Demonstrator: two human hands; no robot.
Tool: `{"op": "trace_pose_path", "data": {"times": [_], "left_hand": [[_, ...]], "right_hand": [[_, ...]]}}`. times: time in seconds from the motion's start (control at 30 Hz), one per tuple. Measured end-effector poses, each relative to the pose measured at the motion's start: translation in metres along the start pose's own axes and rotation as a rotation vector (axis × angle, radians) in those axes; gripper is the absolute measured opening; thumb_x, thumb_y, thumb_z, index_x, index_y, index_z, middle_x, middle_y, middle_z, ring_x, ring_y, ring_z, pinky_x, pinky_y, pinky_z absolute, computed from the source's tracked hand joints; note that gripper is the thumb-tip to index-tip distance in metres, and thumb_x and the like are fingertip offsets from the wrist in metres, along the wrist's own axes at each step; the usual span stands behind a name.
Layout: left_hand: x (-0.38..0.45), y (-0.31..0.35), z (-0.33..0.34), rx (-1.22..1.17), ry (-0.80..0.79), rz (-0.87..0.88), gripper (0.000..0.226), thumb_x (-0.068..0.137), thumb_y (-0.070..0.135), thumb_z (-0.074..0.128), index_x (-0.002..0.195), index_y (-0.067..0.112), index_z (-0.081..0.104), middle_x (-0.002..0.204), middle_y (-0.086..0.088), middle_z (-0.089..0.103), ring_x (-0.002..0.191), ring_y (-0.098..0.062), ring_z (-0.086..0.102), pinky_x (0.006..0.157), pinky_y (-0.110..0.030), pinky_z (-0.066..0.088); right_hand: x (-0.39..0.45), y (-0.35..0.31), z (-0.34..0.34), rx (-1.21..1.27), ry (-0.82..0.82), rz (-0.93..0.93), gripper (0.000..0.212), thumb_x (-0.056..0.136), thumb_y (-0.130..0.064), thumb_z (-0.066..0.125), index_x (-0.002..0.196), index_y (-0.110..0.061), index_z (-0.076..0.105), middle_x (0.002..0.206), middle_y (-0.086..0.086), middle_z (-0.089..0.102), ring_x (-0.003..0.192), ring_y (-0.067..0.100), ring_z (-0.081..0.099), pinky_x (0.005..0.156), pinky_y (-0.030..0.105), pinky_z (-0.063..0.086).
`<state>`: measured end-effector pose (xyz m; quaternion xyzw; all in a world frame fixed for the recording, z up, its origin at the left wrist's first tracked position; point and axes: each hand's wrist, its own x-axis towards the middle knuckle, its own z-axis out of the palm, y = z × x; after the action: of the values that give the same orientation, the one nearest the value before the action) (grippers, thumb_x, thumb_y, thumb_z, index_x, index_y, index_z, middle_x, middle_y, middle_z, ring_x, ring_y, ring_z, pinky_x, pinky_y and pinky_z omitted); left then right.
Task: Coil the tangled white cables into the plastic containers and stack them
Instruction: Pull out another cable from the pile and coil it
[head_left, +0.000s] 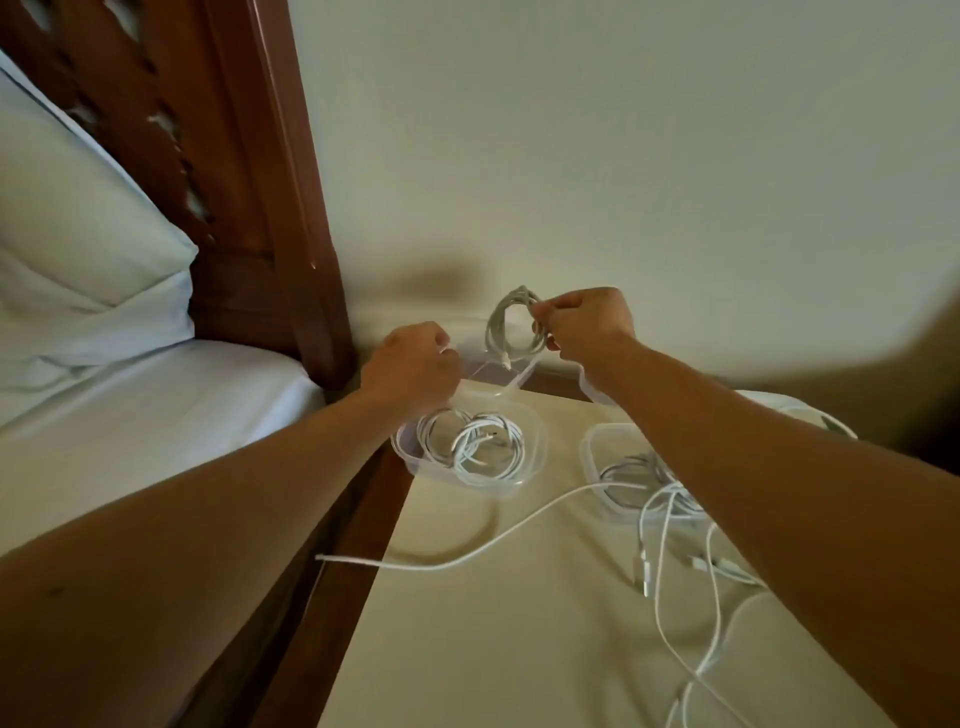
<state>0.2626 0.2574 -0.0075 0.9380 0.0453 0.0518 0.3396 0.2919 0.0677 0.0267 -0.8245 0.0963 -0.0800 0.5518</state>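
My right hand pinches a small coil of white cable held upright above the table's far edge. My left hand is curled around the rim of a clear plastic container just below that coil. In front of it stands another clear container with coiled white cables inside. A third container sits to the right, partly hidden by my right forearm, with cable in it. Loose tangled white cables trail across the table, one end reaching past the left edge.
The cream table top has a wooden edge on the left, close to a bed with a white sheet and pillow. A carved wooden headboard and a pale wall stand behind.
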Motion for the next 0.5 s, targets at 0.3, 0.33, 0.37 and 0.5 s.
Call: {"op": "trace_pose_path", "data": {"times": [0.3,0.33,0.37,0.5], "left_hand": [[0.048,-0.018,0.013,0.062,-0.088,-0.033,0.016,0.081,0.013,0.055,0.07,0.008,0.065,0.071,-0.006,0.065,0.071,-0.026,0.063,0.064,-0.036,0.056],[0.05,-0.019,0.012,0.077,-0.087,-0.02,0.015,0.081,0.011,0.057,0.076,0.007,0.07,0.079,-0.008,0.07,0.078,-0.027,0.066,0.072,-0.039,0.06],[0.052,-0.019,0.013,0.092,-0.087,-0.009,0.015,0.08,0.008,0.057,0.08,0.006,0.071,0.083,-0.01,0.071,0.083,-0.028,0.067,0.076,-0.04,0.061],[0.054,-0.018,0.014,0.126,-0.079,-0.008,0.026,0.078,-0.004,0.054,0.056,0.009,0.049,0.059,-0.006,0.048,0.063,-0.026,0.05,0.05,-0.028,0.037]], "right_hand": [[0.051,0.008,0.043,-0.354,-0.301,-0.083,0.015,0.086,-0.024,0.081,0.089,-0.01,0.079,0.079,0.004,0.075,0.063,0.011,0.064,0.054,0.021,0.048],[0.054,0.008,0.045,-0.401,-0.327,-0.115,0.014,0.087,-0.023,0.08,0.09,-0.009,0.079,0.08,0.003,0.074,0.062,0.01,0.061,0.054,0.021,0.046],[0.057,0.007,0.047,-0.448,-0.362,-0.145,0.015,0.087,-0.021,0.079,0.093,-0.007,0.08,0.081,0.003,0.073,0.062,0.01,0.059,0.055,0.021,0.045],[0.068,0.003,0.052,-0.626,-0.46,-0.225,0.015,0.091,-0.016,0.074,0.096,-0.003,0.08,0.084,0.013,0.073,0.062,0.017,0.059,0.057,0.026,0.052]]}}
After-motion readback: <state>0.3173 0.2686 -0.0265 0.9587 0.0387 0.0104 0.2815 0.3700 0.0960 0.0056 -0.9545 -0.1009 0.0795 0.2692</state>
